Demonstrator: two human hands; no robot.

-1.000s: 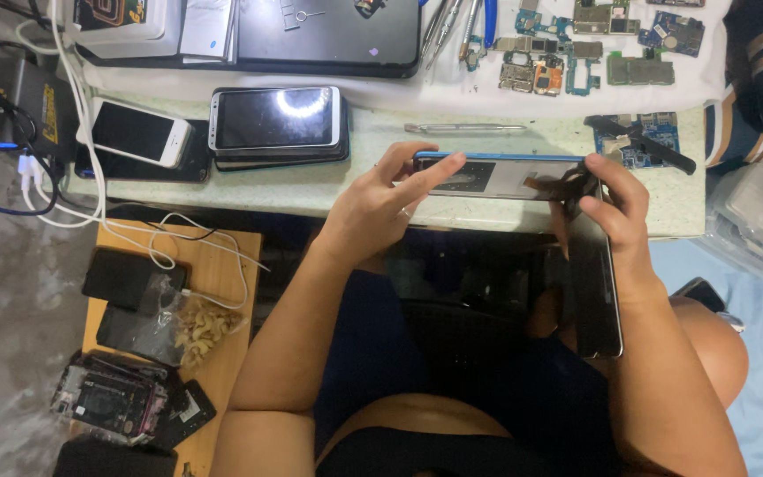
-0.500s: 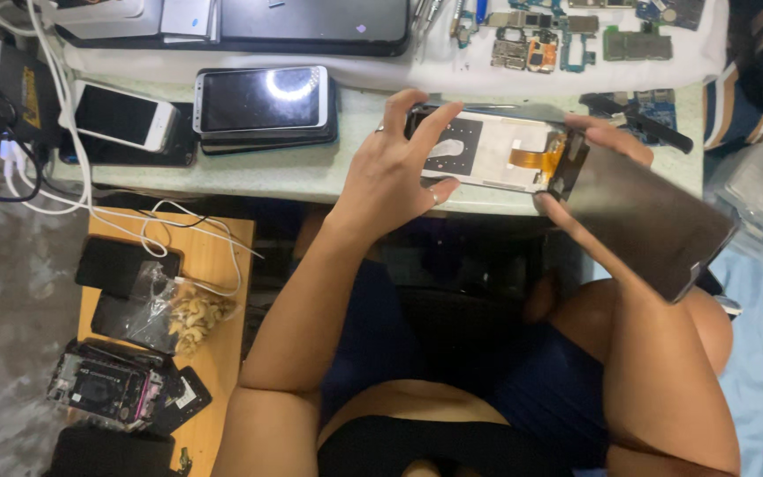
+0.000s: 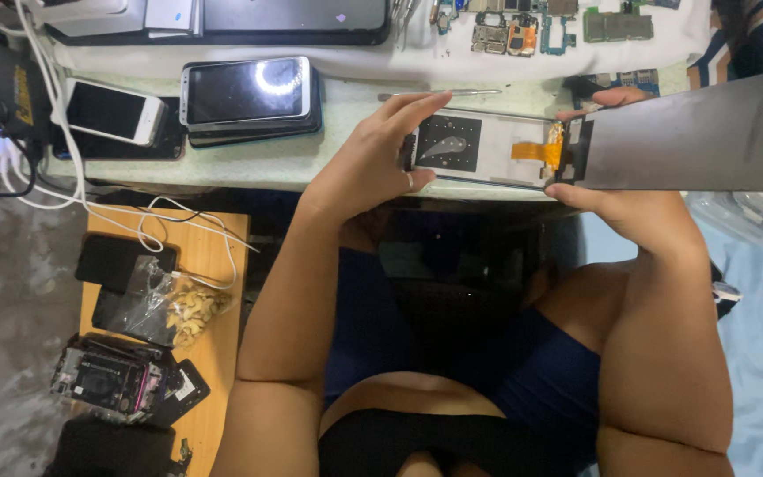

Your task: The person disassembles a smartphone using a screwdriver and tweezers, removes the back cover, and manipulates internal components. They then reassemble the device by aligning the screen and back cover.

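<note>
— So, what lies along the left of the workbench (image 3: 249,163)?

— Nearest the left edge, white cables (image 3: 54,132) trail off it; beside them a white phone (image 3: 114,110) lies face up; next comes a stack of dark phones (image 3: 249,93) with a ring of light mirrored in the top glass; below the front edge, a wooden stool (image 3: 213,265) carries a bag of nuts (image 3: 178,309) and some phone parts.

— And your hands?

— My left hand (image 3: 368,168) rests at the front edge, near the middle; its fingers curl round the left end of the opened phone frame (image 3: 487,148), thumb on the near side, fingertips over the far side; an orange flex ribbon (image 3: 536,150) shows on the frame's right end.

— The right one?

— My right hand (image 3: 637,212) pinches the dark display panel (image 3: 690,132) at its left end, thumb below and forefinger above; the panel is swung clear of the frame and juts past the bench's right end; the ribbon joins the two.

— Anything behind?

— Circuit boards (image 3: 523,31) on a white cloth (image 3: 452,57) along the back edge; a thin metal tool (image 3: 439,93) just beyond the frame.
</note>
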